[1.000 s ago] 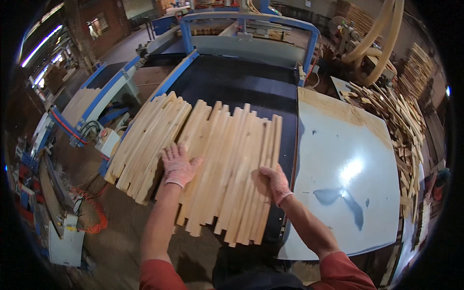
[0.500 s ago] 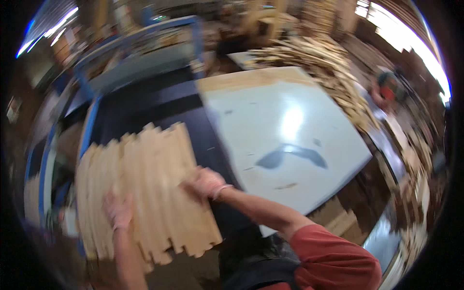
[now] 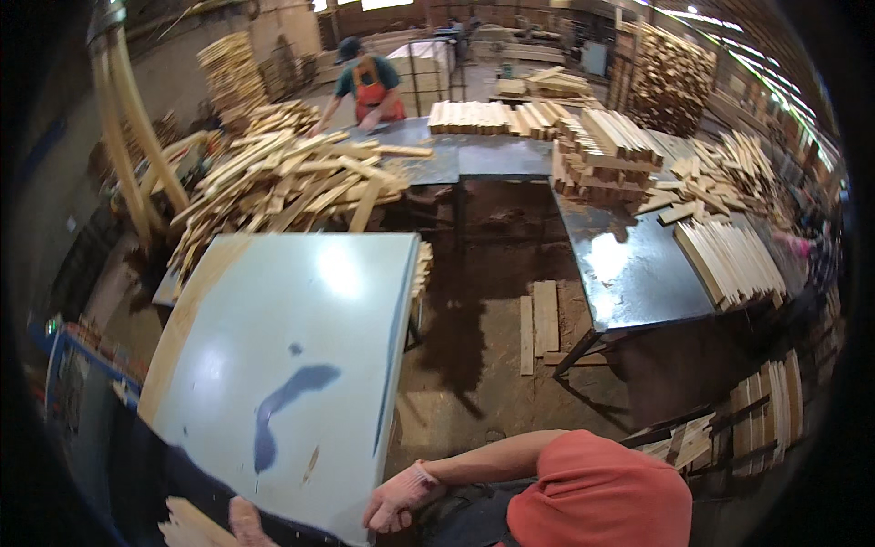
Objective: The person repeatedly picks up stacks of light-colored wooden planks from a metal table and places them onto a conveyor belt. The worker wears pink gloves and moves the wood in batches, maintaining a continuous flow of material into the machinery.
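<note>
Two hands show at the bottom of the frame, and the left hand (image 3: 248,522) is much the nearer one to the wooden slats (image 3: 190,525) in the lower left corner. The slats lie just to its left, uneven ends toward the upper left, their long axis slanting down to the right and out of the picture; whether its fingers grasp them or merely sit alongside is cut off, so I cannot tell. The right hand (image 3: 401,498), gloved, is well apart from the slats, by the near right corner of a pale, stained tabletop (image 3: 219,365) that spreads up the frame's left half. Its fingers are curled inward with no slat seen in them; a grip on the edge cannot be made out. Beyond come a dark metal table (image 3: 652,296) at right, a heap of loose strips (image 3: 292,178) at upper left, and a co-worker (image 3: 369,87) at upper centre-left.
</note>
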